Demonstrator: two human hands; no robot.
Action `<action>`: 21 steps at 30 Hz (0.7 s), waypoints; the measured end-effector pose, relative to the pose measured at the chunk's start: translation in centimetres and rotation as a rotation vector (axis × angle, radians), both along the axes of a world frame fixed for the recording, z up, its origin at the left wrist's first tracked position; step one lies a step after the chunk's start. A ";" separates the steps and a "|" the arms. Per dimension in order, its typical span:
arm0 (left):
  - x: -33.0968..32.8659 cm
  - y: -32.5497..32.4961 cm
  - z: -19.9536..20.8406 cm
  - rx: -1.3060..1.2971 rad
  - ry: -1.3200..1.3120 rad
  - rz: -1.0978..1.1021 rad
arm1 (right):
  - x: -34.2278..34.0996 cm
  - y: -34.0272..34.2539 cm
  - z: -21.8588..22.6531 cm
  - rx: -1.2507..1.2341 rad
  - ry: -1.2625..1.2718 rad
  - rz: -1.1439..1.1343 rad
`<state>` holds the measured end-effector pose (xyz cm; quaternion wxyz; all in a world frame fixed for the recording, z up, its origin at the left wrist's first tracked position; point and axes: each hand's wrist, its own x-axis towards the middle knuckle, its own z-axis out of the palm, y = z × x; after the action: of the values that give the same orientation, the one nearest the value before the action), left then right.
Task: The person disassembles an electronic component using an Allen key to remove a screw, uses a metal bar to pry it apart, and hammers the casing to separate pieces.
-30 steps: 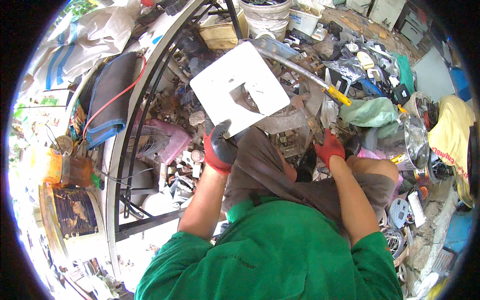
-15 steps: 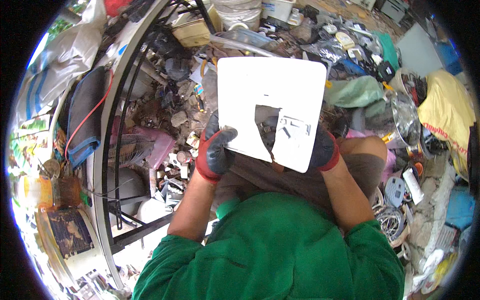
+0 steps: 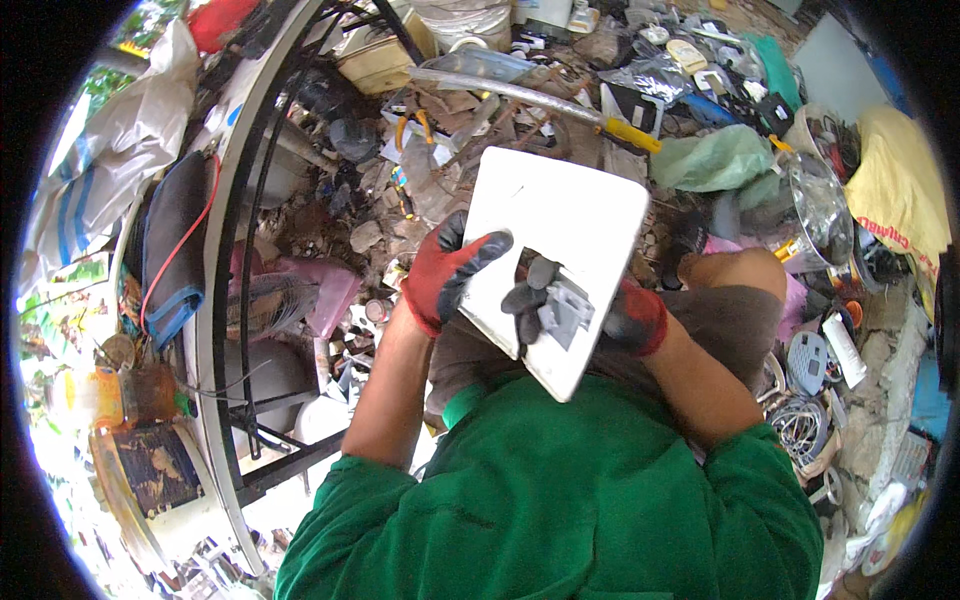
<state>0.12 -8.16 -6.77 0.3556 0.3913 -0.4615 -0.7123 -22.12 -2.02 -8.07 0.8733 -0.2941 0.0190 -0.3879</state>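
Note:
A flat white plastic panel (image 3: 570, 200) with rounded corners and a broken-out opening is tilted above my lap. My left hand (image 3: 440, 275), in a red and black glove, is closed on its left edge, thumb on the upper face. My right hand (image 3: 635, 318), gloved alike, comes from beneath the right edge. Dark gloved fingertips poke up through the opening and curl over its rim, beside a recessed grey patch. The panel hides most of the right palm.
Beyond the panel lie a metal bar with a yellow end (image 3: 632, 134), orange-handled pliers (image 3: 413, 130) and a colourful-handled tool (image 3: 402, 190) among scrap. A black metal frame (image 3: 262, 130) stands left. At right are a clear plastic container (image 3: 822, 215), a yellow sack (image 3: 900, 185) and coiled cable (image 3: 798, 430).
The panel has turned, tilted and come lower, nearer my body. My right hand has moved from its right edge to underneath, with fingers now through the opening. My left thumb has shifted farther onto the panel.

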 end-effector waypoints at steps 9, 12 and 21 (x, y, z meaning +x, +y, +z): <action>2.4 2.8 -3.1 -0.199 -0.086 0.264 | -2.4 3.6 3.3 -0.082 0.657 -0.278; 2.1 3.7 -3.5 -0.167 -0.179 0.415 | -2.5 2.7 2.5 -0.179 0.876 -0.352; 3.1 3.5 -9.1 -0.125 -0.238 0.263 | 0.8 2.9 3.1 0.033 0.462 -0.106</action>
<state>3.23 -4.71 -15.91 0.4122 0.5070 -0.4887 -0.5780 -21.35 0.92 -4.99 0.8288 -0.3592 0.2402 -0.3553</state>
